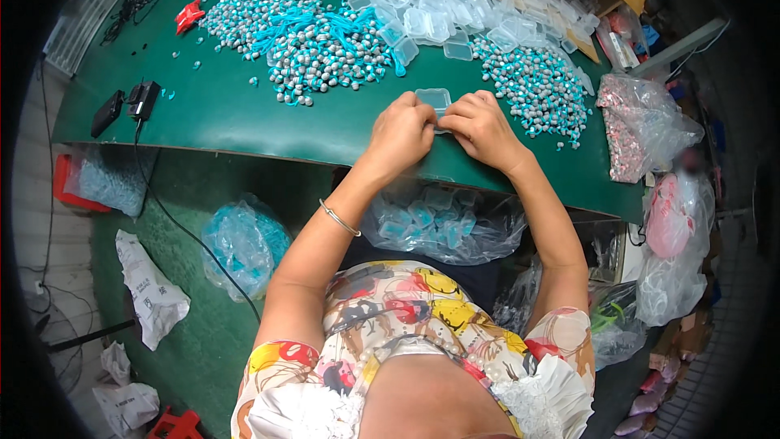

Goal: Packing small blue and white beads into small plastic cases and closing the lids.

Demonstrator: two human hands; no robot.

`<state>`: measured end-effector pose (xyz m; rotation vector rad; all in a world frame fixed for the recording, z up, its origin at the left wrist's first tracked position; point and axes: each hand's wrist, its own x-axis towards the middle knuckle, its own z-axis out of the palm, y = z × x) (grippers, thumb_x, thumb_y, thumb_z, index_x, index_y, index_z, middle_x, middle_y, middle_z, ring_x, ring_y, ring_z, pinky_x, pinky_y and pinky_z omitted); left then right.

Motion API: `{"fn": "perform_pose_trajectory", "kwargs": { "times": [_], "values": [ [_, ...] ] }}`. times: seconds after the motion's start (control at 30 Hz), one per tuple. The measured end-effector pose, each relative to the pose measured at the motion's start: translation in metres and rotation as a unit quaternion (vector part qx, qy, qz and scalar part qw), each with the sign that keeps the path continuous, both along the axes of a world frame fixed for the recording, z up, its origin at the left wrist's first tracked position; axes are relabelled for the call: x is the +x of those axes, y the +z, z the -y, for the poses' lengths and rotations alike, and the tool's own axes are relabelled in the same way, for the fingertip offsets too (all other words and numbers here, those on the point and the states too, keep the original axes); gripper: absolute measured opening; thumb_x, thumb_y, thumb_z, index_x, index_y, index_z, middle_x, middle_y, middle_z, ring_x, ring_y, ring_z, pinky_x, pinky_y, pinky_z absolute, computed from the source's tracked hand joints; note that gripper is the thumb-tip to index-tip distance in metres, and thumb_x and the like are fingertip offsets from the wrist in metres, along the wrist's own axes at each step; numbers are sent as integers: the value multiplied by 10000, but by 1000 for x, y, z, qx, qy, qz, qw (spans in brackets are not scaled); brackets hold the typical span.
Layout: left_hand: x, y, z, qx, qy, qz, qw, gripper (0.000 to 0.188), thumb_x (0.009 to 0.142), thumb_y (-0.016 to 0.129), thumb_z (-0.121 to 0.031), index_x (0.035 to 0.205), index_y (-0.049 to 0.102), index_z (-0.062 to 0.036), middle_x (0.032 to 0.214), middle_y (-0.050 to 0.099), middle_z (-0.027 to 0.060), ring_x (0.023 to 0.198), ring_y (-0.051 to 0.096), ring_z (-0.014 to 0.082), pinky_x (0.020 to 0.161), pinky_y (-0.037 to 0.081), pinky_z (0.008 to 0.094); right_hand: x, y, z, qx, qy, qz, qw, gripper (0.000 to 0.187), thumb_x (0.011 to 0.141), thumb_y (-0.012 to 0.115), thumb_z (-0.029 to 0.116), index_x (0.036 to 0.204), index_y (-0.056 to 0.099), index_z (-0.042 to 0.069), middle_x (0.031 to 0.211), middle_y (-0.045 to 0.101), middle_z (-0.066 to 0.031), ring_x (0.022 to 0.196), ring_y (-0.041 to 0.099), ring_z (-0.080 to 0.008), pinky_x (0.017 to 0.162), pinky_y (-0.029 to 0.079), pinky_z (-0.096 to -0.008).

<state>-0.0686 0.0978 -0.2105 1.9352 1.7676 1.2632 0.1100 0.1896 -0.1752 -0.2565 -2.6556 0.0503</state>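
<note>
Close to the front edge of the green table, a small clear plastic box (433,98) with its lid raised is pinched between my two hands. My left hand (403,135) has its fingers closed on the box's left side, and my right hand (485,128) closes on its right side. The fingertips nearly meet and hide the near part of the box, so its contents cannot be made out. Beyond my left hand lies a heap of small grey-and-blue earplug-like pieces (321,65) with blue cords (341,26). A second heap (536,85) lies beyond my right hand.
Many clear plastic boxes (431,12) are piled at the back of the green table (244,118). Black devices (143,100) with a cable sit at left, near a red packet (189,15). A bag of pink pieces (626,134) stands right. Below hangs a bag of boxes (443,232).
</note>
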Motion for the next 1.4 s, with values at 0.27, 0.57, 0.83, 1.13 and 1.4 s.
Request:
{"fn": "perform_pose_trajectory", "kwargs": {
  "times": [0.27, 0.57, 0.83, 1.13, 1.4],
  "values": [
    [-6, 7, 14, -3, 13, -38, 999, 338, 800, 734, -167, 1111, 655, -63, 939, 587, 134, 909, 608, 337, 772, 506, 440, -2, 3, -3, -102, -40, -35, 993, 215, 741, 644, -39, 913, 667, 87, 870, 648, -48, 877, 610, -251, 850, 420, -384],
    [-10, 0, 19, 0, -5, -87, 996, 406, 766, 789, -250, 1105, 654, -72, 954, 580, 121, 946, 589, 330, 805, 481, 441, -56, -16, -40, -143, -155, -72, 975, 141, 822, 720, 217, 934, 711, 132, 888, 696, -16, 891, 639, -246, 808, 431, -419],
    [-14, -4, 24, 22, -7, -64, 998, 395, 749, 792, -246, 1076, 647, -78, 899, 573, 105, 916, 575, 318, 796, 461, 442, -116, -30, -36, -93, -298, -29, 949, 256, 796, 764, 298, 957, 680, 117, 870, 716, -80, 868, 675, -285, 814, 438, -483],
    [-14, -7, 23, 44, -8, -44, 998, 398, 738, 802, -239, 1066, 645, -79, 896, 577, 96, 906, 577, 317, 797, 460, 436, -60, -16, -31, -311, -224, -132, 914, 211, 792, 729, 106, 997, 711, 58, 812, 713, -98, 726, 690, -198, 689, 540, -324],
    [-16, -3, 23, 1, -9, -21, 1000, 397, 703, 831, -210, 1033, 663, -68, 916, 618, 91, 919, 596, 307, 800, 458, 441, -3, -5, 10, -222, -125, -84, 963, 160, 781, 739, 65, 933, 691, 76, 872, 692, -46, 818, 645, -204, 789, 448, -363]
  ]
}}
